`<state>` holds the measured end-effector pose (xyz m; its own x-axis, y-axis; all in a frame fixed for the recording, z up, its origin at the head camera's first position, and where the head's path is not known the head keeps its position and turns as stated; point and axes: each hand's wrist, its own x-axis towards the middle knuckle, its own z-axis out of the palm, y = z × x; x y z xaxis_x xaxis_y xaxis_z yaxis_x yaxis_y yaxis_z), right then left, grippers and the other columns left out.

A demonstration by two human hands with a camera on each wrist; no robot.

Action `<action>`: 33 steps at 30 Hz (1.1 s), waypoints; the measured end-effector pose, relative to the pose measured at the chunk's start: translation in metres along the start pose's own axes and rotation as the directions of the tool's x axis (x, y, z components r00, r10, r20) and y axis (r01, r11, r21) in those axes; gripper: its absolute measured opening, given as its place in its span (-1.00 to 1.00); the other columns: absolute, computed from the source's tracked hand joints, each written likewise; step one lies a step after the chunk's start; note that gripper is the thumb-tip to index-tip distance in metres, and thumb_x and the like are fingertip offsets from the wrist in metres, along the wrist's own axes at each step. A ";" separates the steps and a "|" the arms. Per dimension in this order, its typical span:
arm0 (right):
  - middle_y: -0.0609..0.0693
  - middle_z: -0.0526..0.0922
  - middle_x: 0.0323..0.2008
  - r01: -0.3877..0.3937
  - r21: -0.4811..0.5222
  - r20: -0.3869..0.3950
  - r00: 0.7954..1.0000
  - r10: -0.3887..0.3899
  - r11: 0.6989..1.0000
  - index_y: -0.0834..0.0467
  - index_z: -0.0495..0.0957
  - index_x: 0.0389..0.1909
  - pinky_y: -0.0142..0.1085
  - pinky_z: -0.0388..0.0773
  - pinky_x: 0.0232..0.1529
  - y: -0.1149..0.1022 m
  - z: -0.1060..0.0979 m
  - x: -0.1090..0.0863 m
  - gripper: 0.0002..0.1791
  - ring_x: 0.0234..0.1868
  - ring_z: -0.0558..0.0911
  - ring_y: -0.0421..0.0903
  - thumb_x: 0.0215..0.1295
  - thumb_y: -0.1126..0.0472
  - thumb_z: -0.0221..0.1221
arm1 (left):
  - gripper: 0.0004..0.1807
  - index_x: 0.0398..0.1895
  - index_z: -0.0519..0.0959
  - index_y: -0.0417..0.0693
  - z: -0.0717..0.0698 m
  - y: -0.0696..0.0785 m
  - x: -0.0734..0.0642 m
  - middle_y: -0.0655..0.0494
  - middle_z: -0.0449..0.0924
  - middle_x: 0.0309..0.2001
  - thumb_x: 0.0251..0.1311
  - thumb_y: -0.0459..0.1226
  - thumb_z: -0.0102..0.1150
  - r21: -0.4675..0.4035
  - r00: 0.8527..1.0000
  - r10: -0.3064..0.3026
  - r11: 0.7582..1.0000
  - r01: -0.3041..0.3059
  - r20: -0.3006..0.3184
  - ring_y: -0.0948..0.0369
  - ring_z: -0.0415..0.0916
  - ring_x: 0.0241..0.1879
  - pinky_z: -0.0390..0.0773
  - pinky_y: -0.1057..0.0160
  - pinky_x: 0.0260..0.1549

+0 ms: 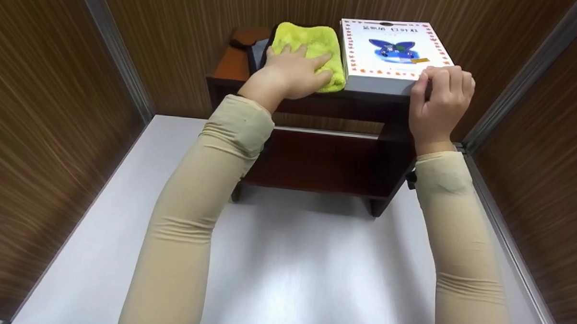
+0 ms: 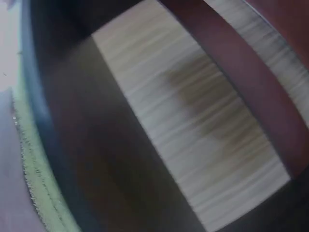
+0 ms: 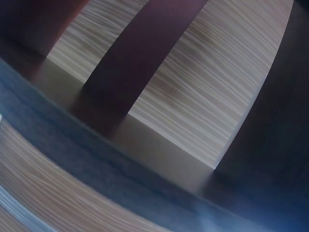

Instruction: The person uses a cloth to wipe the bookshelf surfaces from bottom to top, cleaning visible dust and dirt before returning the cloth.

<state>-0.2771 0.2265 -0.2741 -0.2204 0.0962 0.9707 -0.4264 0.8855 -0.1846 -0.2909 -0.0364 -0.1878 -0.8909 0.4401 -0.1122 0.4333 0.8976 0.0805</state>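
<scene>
My left hand (image 1: 294,73) lies with spread fingers on a fluffy yellow-green cloth (image 1: 317,38) on top of a dark reddish-brown wooden stand (image 1: 226,64). Grey fabric (image 1: 258,51) with a black border shows at the cloth's left side. Beside the cloth lies a thick white picture book (image 1: 369,59) with a blue butterfly on its cover, its printing upside down from here. My right hand (image 1: 439,97) is at the book's front right corner, fingers curled and thumb tip against the index finger at the cover's edge. The hand hides that corner. Neither wrist view shows a hand.
The stand has a lower shelf (image 1: 317,163) and side panels (image 1: 396,156). Wood-grain walls (image 1: 46,101) enclose the space on the left, right and back, with metal strips at the corners. A white floor (image 1: 285,267) spreads below my arms.
</scene>
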 end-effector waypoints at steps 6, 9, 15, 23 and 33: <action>0.20 0.51 -0.39 -0.003 0.014 -0.041 0.999 0.003 1.000 0.30 0.48 -0.47 -0.09 0.27 -0.04 -0.001 0.001 -0.004 -0.68 -0.28 0.39 0.17 0.22 0.10 -0.01 | -0.36 0.44 -0.34 0.47 -0.002 0.003 -0.008 -0.07 -0.45 0.46 0.28 0.20 -0.68 0.002 0.996 0.008 1.000 -0.008 0.085 -0.18 -0.47 0.39 -0.39 -0.33 0.19; 0.20 0.51 -0.41 -0.005 0.017 -0.063 0.998 0.006 1.000 0.30 0.48 -0.49 -0.07 0.28 -0.08 -0.003 -0.002 -0.008 -0.68 -0.31 0.39 0.18 0.20 0.10 -0.01 | -0.36 0.43 -0.36 0.49 -0.002 0.004 -0.003 -0.05 -0.47 0.46 0.28 0.21 -0.68 -0.009 0.995 0.005 1.000 -0.004 0.104 -0.15 -0.50 0.39 -0.41 -0.32 0.19; 0.19 0.52 -0.42 -0.008 0.033 -0.087 0.996 0.011 0.999 0.30 0.48 -0.52 -0.06 0.28 -0.10 -0.004 -0.008 -0.016 -0.69 -0.33 0.39 0.19 0.17 0.11 -0.01 | -0.37 0.42 -0.36 0.54 0.003 0.001 0.018 0.03 -0.49 0.47 0.26 0.20 -0.67 -0.058 0.994 -0.003 0.998 0.009 0.105 -0.07 -0.54 0.40 -0.48 -0.24 0.22; 0.20 0.52 -0.43 -0.012 0.040 -0.104 0.994 0.016 0.999 0.29 0.48 -0.53 -0.06 0.28 -0.10 -0.001 -0.012 -0.011 -0.70 -0.34 0.38 0.19 0.15 0.12 -0.02 | -0.39 0.41 0.11 0.40 0.019 0.001 0.031 0.10 -0.01 0.43 0.30 0.19 -0.49 -0.019 0.958 0.001 1.000 -0.007 -0.288 0.05 -0.12 0.38 -0.17 -0.04 0.29; 0.20 0.52 -0.44 -0.016 0.041 -0.120 0.993 0.021 0.999 0.30 0.48 -0.54 -0.07 0.27 -0.09 0.002 -0.013 -0.012 -0.69 -0.34 0.38 0.19 0.15 0.12 -0.02 | -0.49 -0.32 0.57 -0.04 0.040 0.003 0.010 0.07 0.61 -0.28 0.40 0.02 -0.38 -0.001 0.807 0.138 0.986 -0.169 -0.574 0.11 0.53 -0.18 0.39 0.10 -0.08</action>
<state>-0.2636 0.2333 -0.2837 -0.1225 0.1681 0.9781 -0.4586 0.8645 -0.2059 -0.2930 -0.0283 -0.2286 -0.7375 0.4658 0.4890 0.5774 0.8104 0.0990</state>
